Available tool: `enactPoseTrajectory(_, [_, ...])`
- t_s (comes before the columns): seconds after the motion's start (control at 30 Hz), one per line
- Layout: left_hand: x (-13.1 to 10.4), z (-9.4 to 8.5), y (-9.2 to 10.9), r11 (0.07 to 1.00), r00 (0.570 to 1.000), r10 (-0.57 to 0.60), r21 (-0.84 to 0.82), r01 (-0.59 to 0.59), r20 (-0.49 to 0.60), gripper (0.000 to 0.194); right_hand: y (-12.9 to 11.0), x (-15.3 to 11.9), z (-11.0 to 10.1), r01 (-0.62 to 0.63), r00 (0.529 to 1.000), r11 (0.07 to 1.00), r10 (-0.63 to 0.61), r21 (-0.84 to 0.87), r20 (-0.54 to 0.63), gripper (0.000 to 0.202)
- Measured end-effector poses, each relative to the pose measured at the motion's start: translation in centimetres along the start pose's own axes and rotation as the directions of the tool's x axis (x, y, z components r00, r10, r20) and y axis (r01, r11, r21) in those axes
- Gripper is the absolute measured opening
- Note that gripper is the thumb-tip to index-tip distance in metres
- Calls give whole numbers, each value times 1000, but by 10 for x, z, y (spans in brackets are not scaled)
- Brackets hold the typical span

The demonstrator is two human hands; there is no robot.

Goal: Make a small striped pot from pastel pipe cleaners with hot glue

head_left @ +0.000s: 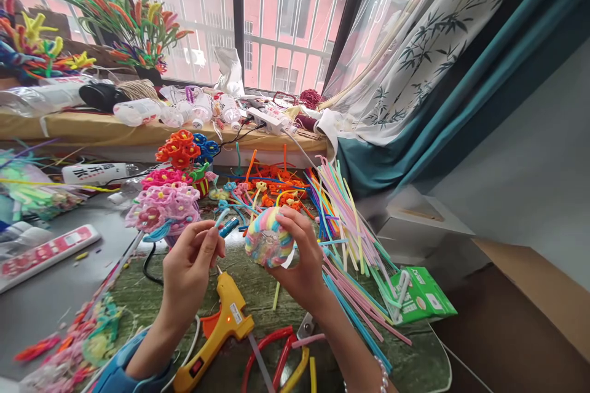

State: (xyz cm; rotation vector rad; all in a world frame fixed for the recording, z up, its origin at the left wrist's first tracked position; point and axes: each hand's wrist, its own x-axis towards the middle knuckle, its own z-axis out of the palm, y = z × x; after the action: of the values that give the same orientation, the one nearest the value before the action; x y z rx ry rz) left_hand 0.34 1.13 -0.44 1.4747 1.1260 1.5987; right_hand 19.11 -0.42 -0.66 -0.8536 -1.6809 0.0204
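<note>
My left hand (191, 273) pinches a short light-blue pipe cleaner (222, 217) between thumb and fingers. In my right hand (302, 255) is a small round cup (258, 245) wrapped in pink, yellow and blue fuzzy pipe cleaner, its clear, plastic-looking end facing me. The two hands are apart, above the green tabletop. Just below my left hand lies a yellow glue gun (230, 313), nozzle pointing away and a small orange light showing. A teal cylinder (229, 227) lies behind my left fingers. Pliers with red handles (271, 350) rest at the front, partly out of view.
Pipe-cleaner flowers (163, 206) stand at the back left. Loose pipe cleaners (345, 221) spread to the right, beside a green packet (424, 295) at the table edge. Plastic bottles (138, 112) and a power strip (265, 120) line the sill. A cardboard box (544, 295) stands right.
</note>
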Motion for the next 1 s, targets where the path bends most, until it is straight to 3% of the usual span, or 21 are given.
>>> enactPoseTrajectory(0.53, [1,1,4,997,998,-66,-28,65,-18,21,7,-3,3,110,994,980,-106,166,-32,63])
enactPoseTrajectory(0.77, [2,1,1,997,997,-73,-40,73,-9,19,7,-7,6,-12,999,940,28,342,-42,64])
enactPoseTrajectory(1.0, [2,0,3,996,996,-86,-37,86,4,20,2,-4,6,-185,974,831,225,524,-13,67])
